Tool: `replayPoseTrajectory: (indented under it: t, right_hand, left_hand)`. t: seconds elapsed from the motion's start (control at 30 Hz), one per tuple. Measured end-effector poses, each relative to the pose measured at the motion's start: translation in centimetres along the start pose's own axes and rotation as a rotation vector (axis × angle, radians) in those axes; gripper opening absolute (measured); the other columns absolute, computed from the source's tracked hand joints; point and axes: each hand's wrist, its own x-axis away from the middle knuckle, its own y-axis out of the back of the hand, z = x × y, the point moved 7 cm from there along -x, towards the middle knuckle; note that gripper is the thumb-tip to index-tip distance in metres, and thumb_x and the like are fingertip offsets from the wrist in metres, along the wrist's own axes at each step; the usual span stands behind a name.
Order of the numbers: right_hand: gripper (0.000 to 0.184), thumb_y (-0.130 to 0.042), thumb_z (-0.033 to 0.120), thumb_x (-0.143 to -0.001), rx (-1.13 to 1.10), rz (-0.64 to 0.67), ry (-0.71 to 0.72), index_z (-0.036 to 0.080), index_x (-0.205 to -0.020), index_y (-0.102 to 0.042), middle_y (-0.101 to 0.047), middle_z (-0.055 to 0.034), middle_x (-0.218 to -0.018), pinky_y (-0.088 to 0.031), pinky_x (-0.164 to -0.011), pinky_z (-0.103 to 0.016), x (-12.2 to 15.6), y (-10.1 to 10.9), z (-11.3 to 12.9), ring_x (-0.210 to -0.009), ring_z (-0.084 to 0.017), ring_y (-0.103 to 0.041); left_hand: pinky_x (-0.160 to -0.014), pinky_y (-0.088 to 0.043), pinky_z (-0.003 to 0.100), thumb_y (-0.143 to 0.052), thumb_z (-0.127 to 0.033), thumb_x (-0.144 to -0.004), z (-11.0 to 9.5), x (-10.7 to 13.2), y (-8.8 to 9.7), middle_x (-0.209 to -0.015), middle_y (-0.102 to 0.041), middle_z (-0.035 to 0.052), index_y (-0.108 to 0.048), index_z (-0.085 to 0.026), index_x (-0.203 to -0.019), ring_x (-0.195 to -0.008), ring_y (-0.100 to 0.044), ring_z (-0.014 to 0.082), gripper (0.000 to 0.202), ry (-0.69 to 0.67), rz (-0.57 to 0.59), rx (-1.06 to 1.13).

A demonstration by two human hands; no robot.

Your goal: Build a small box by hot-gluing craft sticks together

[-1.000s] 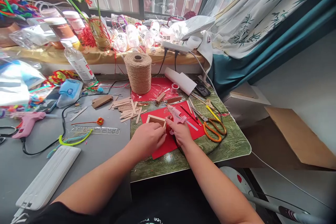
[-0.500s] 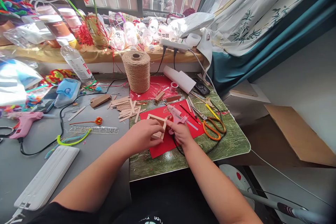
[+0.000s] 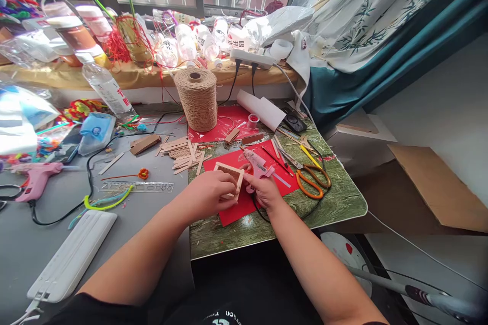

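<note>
My left hand (image 3: 208, 194) pinches a small square frame of wooden sticks (image 3: 229, 173), tilted up off a red sheet of paper (image 3: 267, 179) on the green board (image 3: 331, 203). My right hand (image 3: 264, 189) is closed round the grip of a pink hot-glue gun (image 3: 256, 162); its nozzle points away, just right of the frame. The fingertips of both hands nearly meet at the frame's right edge.
A pile of loose wooden sticks (image 3: 183, 151) lies left of the frame, a big spool of twine (image 3: 195, 99) behind. Orange-handled scissors (image 3: 312, 179) lie to the right. A second pink glue gun (image 3: 36, 177), a clear ruler (image 3: 137, 187) and a white flat case (image 3: 70, 256) sit on the grey table at left.
The wooden frame lay flat on the red paper; my left hand has lifted and tilted it up. My right hand stays on the glue gun.
</note>
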Motion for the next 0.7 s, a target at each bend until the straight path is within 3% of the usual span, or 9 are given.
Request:
replayPoseTrajectory:
  t: [0.3,0.47,0.7]
  right_hand:
    - [0.027,-0.085,0.034,-0.075,0.006,-0.030,0.091,0.024,-0.091,-0.067,-0.070,-0.0016,-0.105,-0.052,-0.081,-0.031,-0.02,0.52,0.46,-0.092,-0.018,-0.065]
    - [0.030,-0.086,0.036,-0.073,0.009,-0.035,0.086,0.023,-0.093,-0.067,-0.070,-0.0027,-0.105,-0.052,-0.081,-0.032,-0.07,0.56,0.51,-0.091,-0.018,-0.065]
    - [0.034,-0.089,0.036,-0.072,-0.054,-0.005,0.011,0.023,-0.097,-0.069,-0.067,-0.0004,-0.096,-0.043,-0.060,-0.026,-0.01,0.31,0.23,-0.076,-0.014,-0.060]
  left_hand:
    - [-0.074,-0.053,0.031,-0.066,-0.026,-0.092,0.56,0.31,-0.28,-0.100,-0.077,0.0040,-0.072,-0.023,-0.096,-0.088,-0.072,0.0190,0.008,0.052,0.080,-0.002]
    - [-0.077,-0.055,0.031,-0.065,-0.027,-0.095,0.50,0.29,0.06,-0.104,-0.077,0.0047,-0.072,-0.022,-0.098,-0.090,-0.073,0.0193,0.009,0.030,0.090,0.000]
    - [-0.088,-0.058,0.035,-0.066,-0.025,-0.095,0.48,0.20,0.03,-0.128,-0.074,0.0083,-0.073,-0.023,-0.106,-0.110,-0.072,0.0223,0.014,-0.108,0.074,0.001]
